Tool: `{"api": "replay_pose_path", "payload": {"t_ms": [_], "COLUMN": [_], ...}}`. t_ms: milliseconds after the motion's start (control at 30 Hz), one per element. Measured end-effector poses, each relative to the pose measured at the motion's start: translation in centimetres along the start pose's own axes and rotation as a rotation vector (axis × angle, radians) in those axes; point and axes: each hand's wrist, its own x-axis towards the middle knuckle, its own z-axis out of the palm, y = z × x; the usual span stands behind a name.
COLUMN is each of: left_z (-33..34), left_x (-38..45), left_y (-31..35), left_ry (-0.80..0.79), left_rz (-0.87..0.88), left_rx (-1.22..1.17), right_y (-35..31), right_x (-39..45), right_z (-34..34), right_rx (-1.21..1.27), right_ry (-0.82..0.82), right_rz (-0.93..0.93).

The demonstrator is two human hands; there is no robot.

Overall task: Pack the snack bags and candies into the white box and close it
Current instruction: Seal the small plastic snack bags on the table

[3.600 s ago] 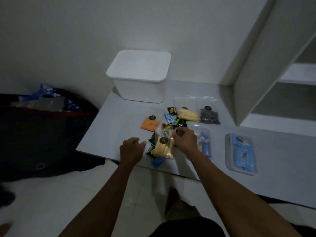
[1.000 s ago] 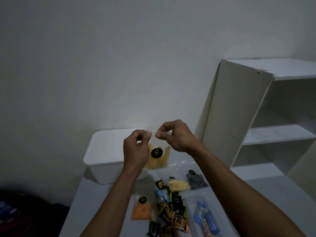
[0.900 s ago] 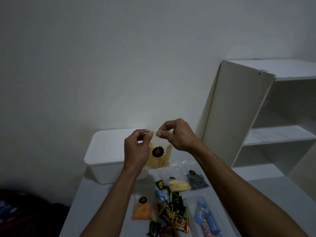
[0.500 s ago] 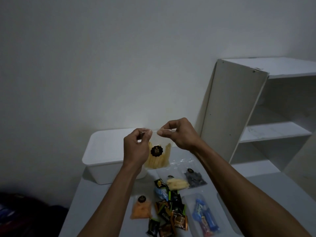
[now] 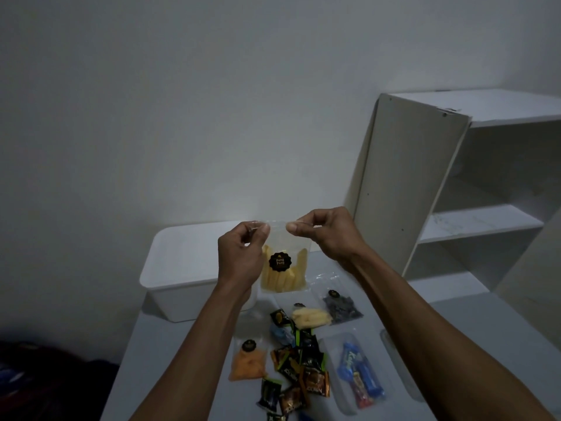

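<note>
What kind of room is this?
Probably a plain room in a home, dimly lit. There is a bare white wall, a white shelf unit, and a low table with snacks spread on it.

dim white wall [image 5: 182, 117], white shelf unit [image 5: 473, 183]

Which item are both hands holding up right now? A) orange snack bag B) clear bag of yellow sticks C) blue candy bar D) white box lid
B: the left hand and right hand pinch the top edge of the clear bag of yellow sticks, raised above the table.
</note>
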Motion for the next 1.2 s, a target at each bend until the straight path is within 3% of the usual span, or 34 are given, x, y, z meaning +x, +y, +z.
{"api": "replay_pose_path", "payload": {"t_ms": [267, 400, 533, 700, 1000, 1200], "left_z": [-0.1, -0.5, -0.4, -0.9, -0.7, -0.9], "left_x": [0.4, 0.9, 1.1, 1.7, 1.4, 1.3], "left_y": [-0.2, -0.2, -0.3, -0.8, -0.4, -0.7], "left_ry": [0.004, 0.015, 0.005, 0.066, -0.014, -0.090], "left_rz": [-0.044, -0.066, -0.089, -0.125, -0.046, -0.011], "left_rx": [-0.018, -0.035, -0.064, -0.145, -0.094, -0.033], "right_y": [0.3, 0.4, 0.4, 0.0, -0.2, -0.7], "right_x": [0.0, 0.0, 0.2, 0.2, 0.2, -0.3], "right_z": [0.0, 0.0, 0.2, 0.2, 2.2, 2.0], "right_rx": [0.036, 0.038, 0.007, -0.033, -0.245, -0.167], "right_ry": [0.034, -0.035, 0.061, 0.038, 0.078, -0.070], "right_rz": [0.031, 0.022, -0.005, -0.056, -0.138, -0.063]}}
